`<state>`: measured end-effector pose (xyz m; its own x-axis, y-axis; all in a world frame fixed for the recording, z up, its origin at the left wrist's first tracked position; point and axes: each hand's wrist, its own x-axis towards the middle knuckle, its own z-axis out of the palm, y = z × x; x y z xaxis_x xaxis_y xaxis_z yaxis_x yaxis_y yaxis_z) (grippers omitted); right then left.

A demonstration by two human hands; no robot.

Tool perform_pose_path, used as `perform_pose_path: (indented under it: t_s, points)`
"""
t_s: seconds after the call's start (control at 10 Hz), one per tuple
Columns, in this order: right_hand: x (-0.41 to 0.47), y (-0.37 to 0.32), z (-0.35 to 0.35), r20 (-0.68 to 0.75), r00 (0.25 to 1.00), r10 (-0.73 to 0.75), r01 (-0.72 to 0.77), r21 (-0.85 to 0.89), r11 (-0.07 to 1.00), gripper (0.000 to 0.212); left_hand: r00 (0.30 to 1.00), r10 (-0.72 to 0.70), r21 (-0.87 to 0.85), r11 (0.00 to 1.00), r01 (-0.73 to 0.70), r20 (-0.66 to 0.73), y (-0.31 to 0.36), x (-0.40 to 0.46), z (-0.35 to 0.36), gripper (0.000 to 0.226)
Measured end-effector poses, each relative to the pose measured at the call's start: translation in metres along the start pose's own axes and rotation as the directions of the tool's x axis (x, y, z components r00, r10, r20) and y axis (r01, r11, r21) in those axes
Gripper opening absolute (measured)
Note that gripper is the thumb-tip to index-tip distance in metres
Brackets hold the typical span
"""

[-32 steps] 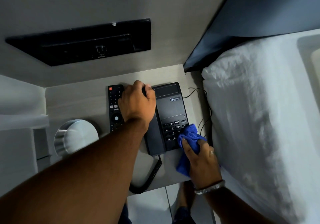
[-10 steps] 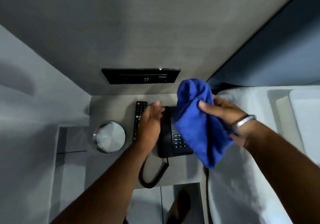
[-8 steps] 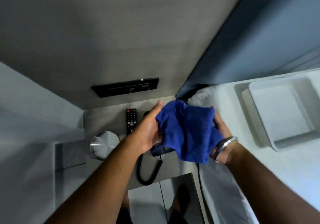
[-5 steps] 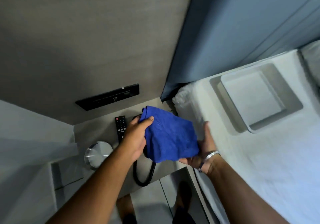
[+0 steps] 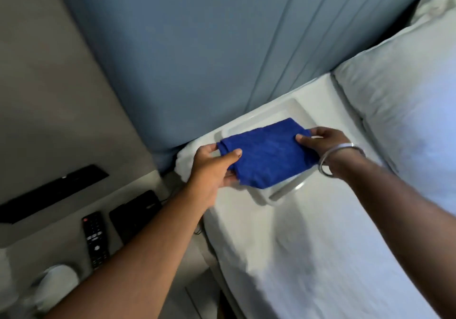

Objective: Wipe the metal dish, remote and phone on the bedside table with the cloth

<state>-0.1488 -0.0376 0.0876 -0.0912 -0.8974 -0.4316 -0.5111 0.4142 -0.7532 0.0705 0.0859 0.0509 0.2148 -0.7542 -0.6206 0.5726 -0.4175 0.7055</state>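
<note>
I hold the folded blue cloth [image 5: 267, 153] stretched between both hands over a white tray [image 5: 283, 190] that lies on the bed [image 5: 308, 257] near its head corner by the bench [image 5: 138, 187]. My left hand [image 5: 212, 170] has its fingers pinching the cloth's left end, and my right hand [image 5: 323, 141] pinches the right end. The remote [image 5: 95, 239] and phone [image 5: 134, 213] lie side by side on the bench, with the dish [image 5: 53, 286] blurred at its near left edge.

1. White tray [image 5: 299, 112] lying on the bed [image 5: 308, 257], near the far edge.
2. Pillow [image 5: 407, 91] to the right of it.
3. Blue padded headboard [image 5: 209, 47] beyond.
4. Black panel [image 5: 49, 192] set in the left wall.
</note>
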Motion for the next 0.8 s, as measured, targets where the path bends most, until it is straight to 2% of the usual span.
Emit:
perform_pose_path:
  t_s: [0.1, 0.2, 0.3, 0.4, 0.5, 0.6, 0.7, 0.8]
  points:
    - [0.053, 0.004, -0.031, -0.031, 0.999, -0.037, 0.03, -0.209, 0.977, 0.021, 0.999, -0.004, 0.086, 0.996, 0.008, -0.045, -0.003, 0.026, 0.055, 0.035]
    - [0.111, 0.023, -0.049, 0.014, 0.996, -0.093, 0.084, -0.577, 0.813, 0.025, 0.996, -0.004, 0.26, 0.965, 0.028, -0.092, -0.02, 0.058, 0.097, 0.041]
    - [0.131, 0.035, -0.047, 0.082, 0.982, -0.171, 0.172, -0.768, 0.617, 0.034, 0.988, 0.06, 0.473, 0.881, 0.015, -0.143, -0.031, 0.073, 0.104, 0.035]
    - [0.126, 0.042, -0.039, 0.189, 0.931, -0.312, 0.318, -0.842, 0.436, 0.044, 0.946, 0.269, 0.723, 0.689, -0.057, -0.182, -0.04, 0.07, 0.097, 0.024]
    - [0.107, 0.039, -0.022, 0.328, 0.889, -0.319, 0.441, -0.8, 0.406, 0.044, 0.938, 0.332, 0.758, 0.636, -0.145, -0.099, -0.042, 0.054, 0.086, 0.033]
    - [0.07, 0.053, 0.031, 0.58, 0.809, 0.093, 0.564, -0.812, 0.151, 0.05, 0.952, 0.304, 0.848, 0.51, -0.143, -0.022, -0.031, 0.023, 0.064, 0.037]
    - [0.042, 0.059, 0.051, 0.537, 0.8, 0.268, 0.556, -0.831, 0.003, 0.068, 0.942, 0.334, 0.938, 0.326, -0.122, 0.007, -0.014, 0.0, 0.035, 0.045]
    - [0.003, 0.024, 0.047, 0.495, 0.869, -0.033, 0.493, -0.854, 0.169, 0.083, 0.877, 0.48, 0.993, 0.115, -0.03, -0.029, 0.029, -0.048, -0.013, 0.055]
